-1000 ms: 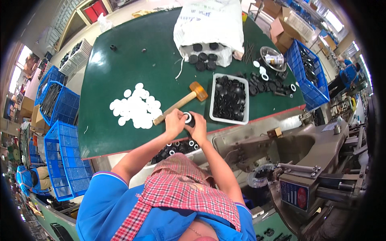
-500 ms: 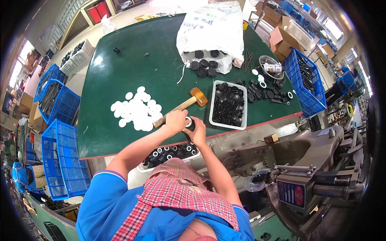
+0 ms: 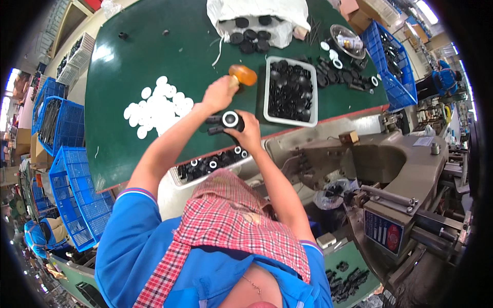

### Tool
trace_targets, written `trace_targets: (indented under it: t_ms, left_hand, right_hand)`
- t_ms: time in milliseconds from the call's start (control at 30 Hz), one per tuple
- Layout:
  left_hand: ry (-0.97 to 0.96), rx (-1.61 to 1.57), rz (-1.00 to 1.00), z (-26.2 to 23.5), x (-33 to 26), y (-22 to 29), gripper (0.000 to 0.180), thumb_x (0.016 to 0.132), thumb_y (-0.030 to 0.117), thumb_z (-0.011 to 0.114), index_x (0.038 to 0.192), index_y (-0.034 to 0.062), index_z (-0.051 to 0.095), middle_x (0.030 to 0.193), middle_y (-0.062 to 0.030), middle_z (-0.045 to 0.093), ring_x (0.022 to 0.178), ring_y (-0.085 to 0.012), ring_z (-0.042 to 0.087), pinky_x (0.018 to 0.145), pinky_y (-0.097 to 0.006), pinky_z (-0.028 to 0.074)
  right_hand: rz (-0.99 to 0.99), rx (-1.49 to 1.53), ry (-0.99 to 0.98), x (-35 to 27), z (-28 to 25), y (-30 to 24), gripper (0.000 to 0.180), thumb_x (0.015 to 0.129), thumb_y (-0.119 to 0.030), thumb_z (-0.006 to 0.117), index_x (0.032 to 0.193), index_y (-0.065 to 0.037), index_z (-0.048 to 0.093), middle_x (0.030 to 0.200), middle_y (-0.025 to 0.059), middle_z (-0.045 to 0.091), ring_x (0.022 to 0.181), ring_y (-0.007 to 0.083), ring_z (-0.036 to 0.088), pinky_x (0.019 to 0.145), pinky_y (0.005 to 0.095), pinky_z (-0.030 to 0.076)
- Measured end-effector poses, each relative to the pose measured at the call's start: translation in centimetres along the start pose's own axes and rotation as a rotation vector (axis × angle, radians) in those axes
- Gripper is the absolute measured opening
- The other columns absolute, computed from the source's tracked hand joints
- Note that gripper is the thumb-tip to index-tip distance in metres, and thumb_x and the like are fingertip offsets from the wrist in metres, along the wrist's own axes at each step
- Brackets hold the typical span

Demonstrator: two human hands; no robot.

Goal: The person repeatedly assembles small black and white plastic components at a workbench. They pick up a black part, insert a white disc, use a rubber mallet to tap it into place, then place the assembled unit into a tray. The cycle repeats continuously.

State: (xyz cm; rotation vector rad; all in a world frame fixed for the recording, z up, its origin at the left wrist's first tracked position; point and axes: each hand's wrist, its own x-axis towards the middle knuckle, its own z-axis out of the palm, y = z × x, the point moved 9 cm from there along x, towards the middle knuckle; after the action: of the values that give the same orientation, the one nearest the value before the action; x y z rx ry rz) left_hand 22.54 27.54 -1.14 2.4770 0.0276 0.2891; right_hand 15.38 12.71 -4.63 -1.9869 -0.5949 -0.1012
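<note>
My left hand (image 3: 218,95) is closed round the wooden handle of a mallet, just behind its amber head (image 3: 243,75). Most of the handle is hidden by the hand. My right hand (image 3: 249,131) grips a black plastic part (image 3: 217,124) at the near edge of the table; a white ring (image 3: 230,119) sits on its round end, and two black prongs point left. White discs (image 3: 160,108) lie in a loose pile to the left of my left forearm. Right of my hands stands a white tub (image 3: 313,97) full of black round caps.
A long bin (image 3: 179,179) of black parts with white rings is below the table edge. A white sack (image 3: 262,10) with black round pieces at its mouth lies farther back. Loose black parts and a metal bowl (image 3: 336,32) are at the right, near a heavy machine (image 3: 390,154).
My left hand has moved forward and taken the mallet close to its head. The black part in my right hand now shows its white ring and prongs. The head view has shifted.
</note>
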Motion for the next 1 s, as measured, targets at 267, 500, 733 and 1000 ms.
trace_targets:
  t_ms: [267,500,733,1000]
  left_hand:
    - [-0.344,-0.194,-0.182,-5.7,-9.7,0.3,0.032,0.101,0.033,0.047,0.101,0.0009,0.052,0.068,-0.0053,0.056,0.056,-0.0143,0.056,0.053,-0.030,0.046]
    - [-0.232,-0.214,-0.260,-8.4,-11.4,4.2,0.041,0.101,0.036,0.044,0.099,-0.0047,0.049,0.078,-0.0251,0.064,0.076,-0.0454,0.063,0.067,-0.050,0.048]
    - [-0.253,-0.215,-0.270,-7.1,-9.9,4.3,0.042,0.100,0.036,0.044,0.105,-0.0056,0.047,0.079,-0.0314,0.063,0.078,-0.0489,0.062,0.067,-0.055,0.048]
    - [-0.165,-0.117,-0.092,-5.5,-11.7,3.1,0.038,0.099,0.033,0.050,0.107,-0.0042,0.047,0.075,-0.0283,0.064,0.071,-0.0474,0.063,0.061,-0.055,0.048]
  right_hand:
    - [0.056,-0.057,-0.016,0.2,-0.4,-0.5,0.064,0.063,-0.028,0.085,0.117,-0.008,0.058,0.112,0.0117,0.062,0.111,0.0328,0.055,0.098,0.0433,0.039]
    - [0.003,-0.032,0.009,0.2,-0.7,-1.2,0.062,0.064,-0.029,0.084,0.117,-0.007,0.059,0.111,0.0122,0.063,0.110,0.0326,0.055,0.097,0.0428,0.039]
    - [0.023,-0.025,-0.004,0.1,-0.8,-0.7,0.062,0.064,-0.025,0.085,0.117,-0.006,0.059,0.113,0.0124,0.063,0.111,0.0339,0.055,0.096,0.0433,0.041]
    - [0.041,-0.020,-0.014,0.3,-0.5,-0.5,0.063,0.065,-0.024,0.084,0.119,-0.006,0.058,0.115,0.0124,0.062,0.112,0.0344,0.054,0.097,0.0436,0.040]
